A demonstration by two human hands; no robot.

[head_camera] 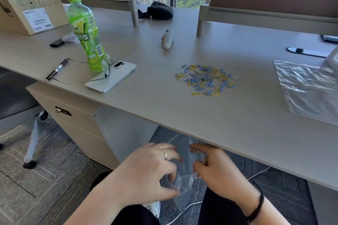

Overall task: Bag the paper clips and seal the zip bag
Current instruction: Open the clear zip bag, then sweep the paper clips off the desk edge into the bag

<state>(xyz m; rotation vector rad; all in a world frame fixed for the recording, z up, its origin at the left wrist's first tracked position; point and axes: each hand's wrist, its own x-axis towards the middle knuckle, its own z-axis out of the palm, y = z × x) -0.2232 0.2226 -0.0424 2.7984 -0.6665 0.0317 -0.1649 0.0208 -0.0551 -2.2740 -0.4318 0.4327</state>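
Both hands work below the worktop (182,115) edge: left hand (146,173) and right hand (217,171) each pinch the zip bag (184,182), a flimsy, slippery film best held by its mouth. The paper clips (206,79), light and scatter-prone, lie heaped above.

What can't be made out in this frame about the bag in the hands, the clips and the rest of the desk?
- Zip bag, head view: its mouth is covered by the left hand and right hand, and it is motion-blurred; open or sealed cannot be told.
- Paper clips: too small and overlapping to count.
- Plastic sheet: cut by the right edge.
- Box label: too small to read.
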